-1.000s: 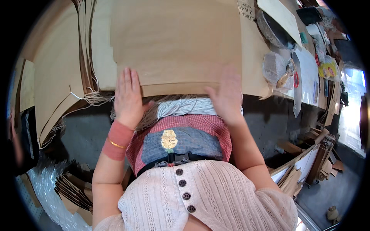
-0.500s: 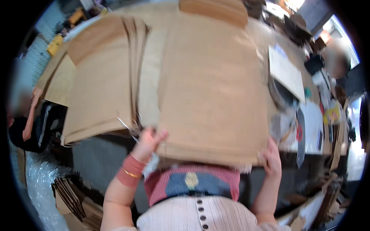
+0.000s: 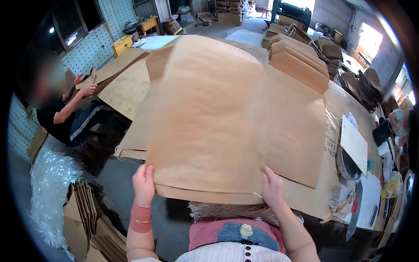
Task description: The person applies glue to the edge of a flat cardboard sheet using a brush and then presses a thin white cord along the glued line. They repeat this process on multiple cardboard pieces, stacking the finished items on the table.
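Note:
A large brown paper sack (image 3: 205, 126) is stretched between my hands, blurred toward its far end. Its near edge has a folded, stitched band. My left hand (image 3: 144, 185) is closed on the near left corner, and my right hand (image 3: 271, 187) grips the near right corner, where a short white thread shows. Beneath the sack, at the left, lies another brown sack pile (image 3: 133, 142), mostly covered. To the right a second flat stack of paper sacks (image 3: 297, 135) rests on the table.
At the left a seated person (image 3: 65, 113) handles brown paper. Folded sacks (image 3: 299, 56) are piled at the far right. A long knife (image 3: 355, 212) and a white board (image 3: 353, 144) lie on the right. Clear plastic wrap (image 3: 56, 183) and cardboard (image 3: 83, 218) stand at lower left.
The sack in my hands has moved left, off the right stack and over the left pile. My hands have gone left with it relative to the table, and more of the room shows.

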`<state>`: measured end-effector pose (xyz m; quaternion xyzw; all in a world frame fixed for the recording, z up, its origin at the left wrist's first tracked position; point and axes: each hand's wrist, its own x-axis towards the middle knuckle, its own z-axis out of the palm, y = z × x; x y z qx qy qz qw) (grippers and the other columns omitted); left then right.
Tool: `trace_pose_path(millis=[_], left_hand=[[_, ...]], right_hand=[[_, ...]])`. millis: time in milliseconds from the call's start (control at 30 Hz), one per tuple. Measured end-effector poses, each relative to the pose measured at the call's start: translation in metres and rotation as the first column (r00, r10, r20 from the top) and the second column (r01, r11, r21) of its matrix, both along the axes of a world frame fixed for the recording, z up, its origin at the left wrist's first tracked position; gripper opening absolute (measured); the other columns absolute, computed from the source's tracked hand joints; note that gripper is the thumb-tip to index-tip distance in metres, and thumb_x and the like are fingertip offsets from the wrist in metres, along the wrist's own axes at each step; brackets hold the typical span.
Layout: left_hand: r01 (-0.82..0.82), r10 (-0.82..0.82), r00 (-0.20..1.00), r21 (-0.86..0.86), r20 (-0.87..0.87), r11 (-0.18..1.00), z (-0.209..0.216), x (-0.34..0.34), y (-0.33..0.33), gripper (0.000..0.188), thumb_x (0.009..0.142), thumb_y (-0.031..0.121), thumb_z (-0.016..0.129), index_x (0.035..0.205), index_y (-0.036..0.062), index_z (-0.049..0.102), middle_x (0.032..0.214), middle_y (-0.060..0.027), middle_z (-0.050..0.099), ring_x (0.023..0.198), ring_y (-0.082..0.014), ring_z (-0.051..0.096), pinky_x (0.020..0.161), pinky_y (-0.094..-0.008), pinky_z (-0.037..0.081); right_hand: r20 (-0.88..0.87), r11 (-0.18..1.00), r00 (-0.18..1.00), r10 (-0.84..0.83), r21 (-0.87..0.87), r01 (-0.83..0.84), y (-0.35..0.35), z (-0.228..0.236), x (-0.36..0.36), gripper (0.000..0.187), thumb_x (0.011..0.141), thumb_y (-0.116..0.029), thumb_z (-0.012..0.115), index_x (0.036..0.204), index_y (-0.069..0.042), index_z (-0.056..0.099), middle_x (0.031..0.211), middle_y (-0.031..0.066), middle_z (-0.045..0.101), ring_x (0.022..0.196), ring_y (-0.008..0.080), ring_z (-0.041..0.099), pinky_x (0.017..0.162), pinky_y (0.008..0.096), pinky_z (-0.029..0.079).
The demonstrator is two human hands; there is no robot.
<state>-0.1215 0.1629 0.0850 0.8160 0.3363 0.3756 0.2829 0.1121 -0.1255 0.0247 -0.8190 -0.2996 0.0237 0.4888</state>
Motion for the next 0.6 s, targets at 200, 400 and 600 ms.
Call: trace_pose_path(millis=[200,400,600], left_hand=[[-0.151,0.274,0.849,0.29,-0.452,0.945,0.013,-0.023,0.141,0.027,0.086,0.025,0.056,0.078,-0.0002,0.061,0.079,-0.0227,0.061,0.075,-0.0416,0.059,0.064,-0.0491,0.046],[-0.288,0.355,0.847,0.22,-0.395,0.932,-0.028,-0.027,0.25,0.026,0.075,0.021,0.069,0.088,-0.0015,0.067,0.087,-0.0211,0.066,0.082,-0.0353,0.064,0.077,-0.0402,0.05],[0.164,0.457,0.616,-0.672,0.642,0.722,-0.059,0.033,0.052,0.049,0.081,0.023,0.066,0.125,0.007,0.049,0.122,-0.0074,0.053,0.108,-0.0235,0.052,0.088,-0.0389,0.046]], right_hand=[[-0.164,0.976,0.965,0.206,-0.034,-0.214,0.15,0.006,0.022,0.028,0.086,-0.009,0.048,0.111,-0.001,0.058,0.088,0.0267,0.061,0.083,0.0434,0.06,0.072,0.047,0.048],[-0.184,0.974,0.958,0.221,-0.002,-0.225,0.186,-0.016,0.023,0.032,0.084,-0.012,0.053,0.114,-0.002,0.058,0.081,0.0218,0.063,0.077,0.0391,0.061,0.071,0.0448,0.049],[-0.256,0.943,0.915,0.311,-0.036,-0.331,0.034,0.03,-0.016,0.026,0.082,-0.006,0.061,0.107,0.001,0.063,0.067,0.0124,0.061,0.056,0.016,0.06,0.055,0.0278,0.048]])
